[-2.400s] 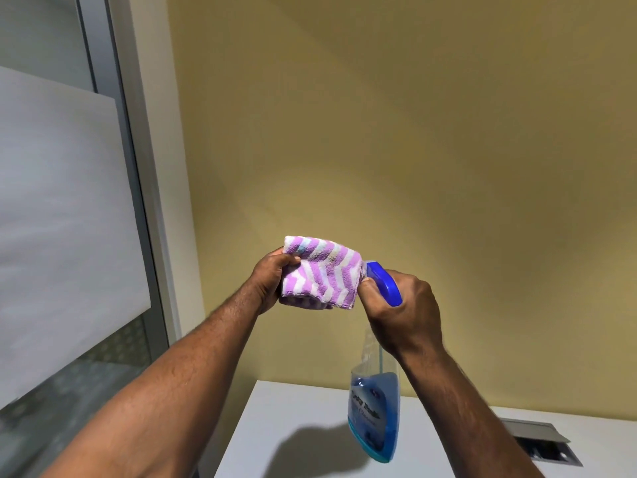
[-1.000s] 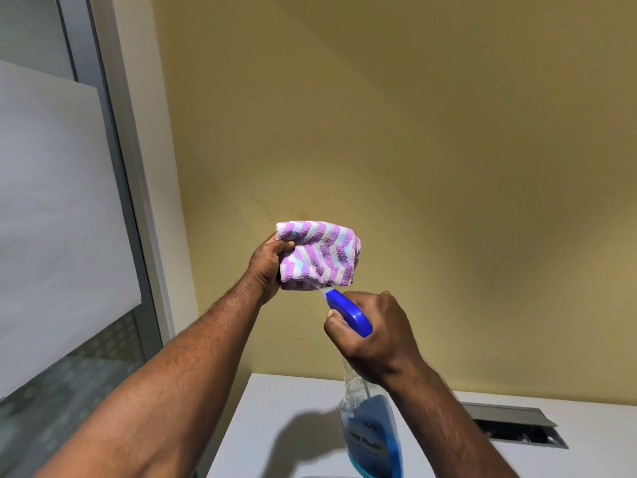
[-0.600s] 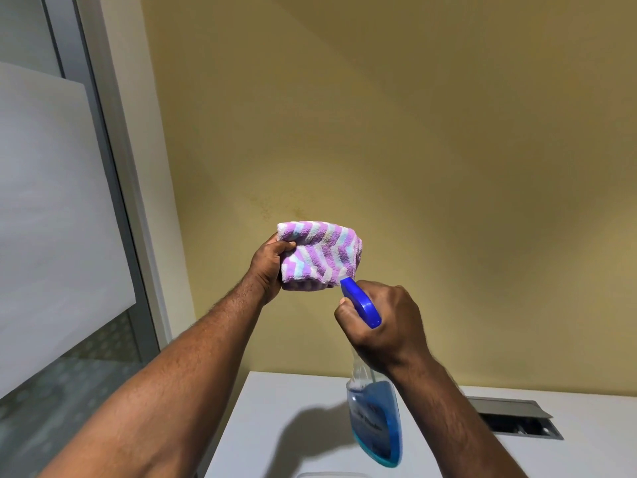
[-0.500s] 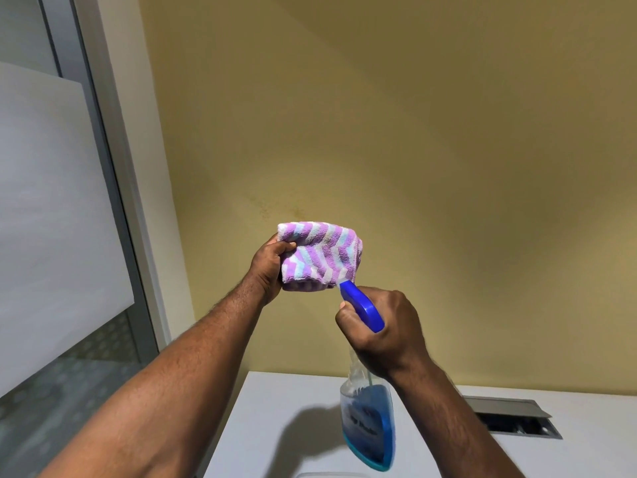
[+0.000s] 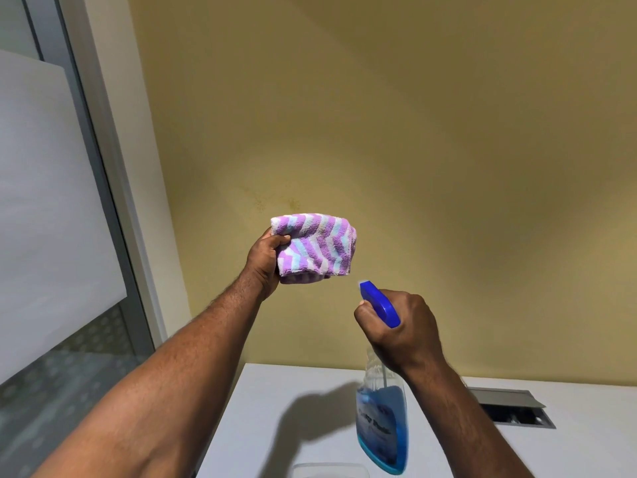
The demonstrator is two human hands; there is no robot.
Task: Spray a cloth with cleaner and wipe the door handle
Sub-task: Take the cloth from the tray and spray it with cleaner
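Observation:
My left hand (image 5: 263, 262) holds up a folded cloth (image 5: 315, 248) with purple, white and pale blue zigzag stripes in front of the yellow wall. My right hand (image 5: 401, 331) grips the neck of a spray bottle (image 5: 382, 426) with a blue trigger head (image 5: 379, 301) and blue liquid inside. The nozzle points up and left at the cloth, a short gap below its right corner. No door handle is in view.
A white table (image 5: 275, 426) lies below the hands, with an open grey cable hatch (image 5: 510, 408) at the right and a clear container rim (image 5: 327, 469) at the bottom edge. A frosted glass panel (image 5: 51, 219) in a grey frame fills the left side.
The spray bottle has drawn back down and to the right, away from the cloth it was nearly touching. The cloth hand has stayed in place.

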